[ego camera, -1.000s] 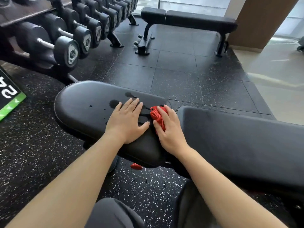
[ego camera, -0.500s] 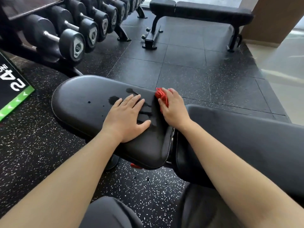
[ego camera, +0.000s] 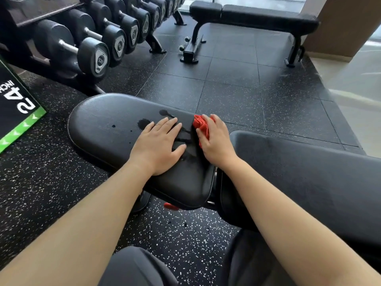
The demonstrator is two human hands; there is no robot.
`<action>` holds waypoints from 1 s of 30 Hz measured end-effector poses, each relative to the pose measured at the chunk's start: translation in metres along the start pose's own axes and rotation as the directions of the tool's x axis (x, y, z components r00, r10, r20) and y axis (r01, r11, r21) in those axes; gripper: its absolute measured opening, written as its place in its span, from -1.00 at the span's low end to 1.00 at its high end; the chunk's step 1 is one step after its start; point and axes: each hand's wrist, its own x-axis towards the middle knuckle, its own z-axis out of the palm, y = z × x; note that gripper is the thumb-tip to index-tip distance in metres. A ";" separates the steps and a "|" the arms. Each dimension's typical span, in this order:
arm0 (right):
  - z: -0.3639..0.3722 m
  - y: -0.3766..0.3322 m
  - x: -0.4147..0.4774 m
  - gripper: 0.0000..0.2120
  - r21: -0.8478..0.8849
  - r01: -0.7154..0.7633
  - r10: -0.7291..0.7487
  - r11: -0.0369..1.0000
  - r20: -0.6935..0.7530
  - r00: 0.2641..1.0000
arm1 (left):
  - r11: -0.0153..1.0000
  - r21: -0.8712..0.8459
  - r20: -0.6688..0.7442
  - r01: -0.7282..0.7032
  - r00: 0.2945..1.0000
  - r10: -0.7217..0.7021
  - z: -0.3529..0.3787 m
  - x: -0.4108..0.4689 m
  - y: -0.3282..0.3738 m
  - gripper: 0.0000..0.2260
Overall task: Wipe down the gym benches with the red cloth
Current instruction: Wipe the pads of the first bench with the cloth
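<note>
A black padded gym bench lies across the view, its rounded seat pad point(ego camera: 103, 129) on the left and its long back pad point(ego camera: 299, 172) on the right. Dark wet blotches and streaks mark the seat pad near its far edge. My left hand point(ego camera: 158, 145) lies flat on the seat pad with fingers spread. My right hand point(ego camera: 216, 139) presses the bunched red cloth point(ego camera: 201, 125) against the seat pad's far right part, next to the gap between the pads. Most of the cloth is hidden under that hand.
A rack of black dumbbells point(ego camera: 99, 56) stands at the upper left. A second black bench point(ego camera: 257, 15) is on the rubber floor at the back. A black and green box point(ego camera: 16, 112) sits at the left edge. My knees show at the bottom.
My right hand slid the red cloth away from me to the seat pad's far edge, then back a little. My left hand stayed flat in place. The camera shifted slightly.
</note>
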 end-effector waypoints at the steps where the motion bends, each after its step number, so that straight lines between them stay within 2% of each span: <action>1: -0.002 -0.001 -0.008 -0.54 0.013 0.008 -0.008 1.000 -0.005 1.000 | 1.000 0.001 -0.001 -0.002 1.000 0.002 0.000 -0.001 0.000 -0.44; 6: -0.004 -0.007 -0.067 -0.43 0.077 0.019 -0.021 0.997 0.037 0.999 | 1.000 -0.009 -0.001 0.003 1.000 -0.003 0.001 -0.001 0.000 -0.47; 9: -0.001 -0.008 -0.055 -0.42 0.044 -0.006 0.004 0.999 0.040 0.999 | 1.000 -0.013 -0.001 0.006 1.000 -0.006 -0.001 0.001 0.000 -0.48; 13: 0.000 -0.010 -0.030 -0.51 0.014 -0.065 0.065 0.998 0.036 0.997 | 1.000 0.009 0.015 0.012 1.000 -0.013 -0.002 0.000 0.001 -0.48; 20: -0.002 -0.020 -0.079 -0.52 0.037 0.077 -0.079 0.996 0.076 0.994 | 0.999 -0.025 0.083 -0.034 0.996 0.036 -0.009 -0.002 -0.006 -0.47; 25: 0.005 -0.016 -0.033 -0.54 -0.084 0.105 -0.098 0.991 0.082 0.992 | 0.998 -0.034 -0.043 0.056 0.997 -0.058 -0.003 -0.001 -0.003 -0.41; 30: 0.008 -0.019 0.022 -0.53 -0.228 0.074 -0.048 0.971 0.115 0.992 | 0.994 -0.012 -0.057 0.110 0.992 -0.110 -0.002 -0.001 -0.002 -0.45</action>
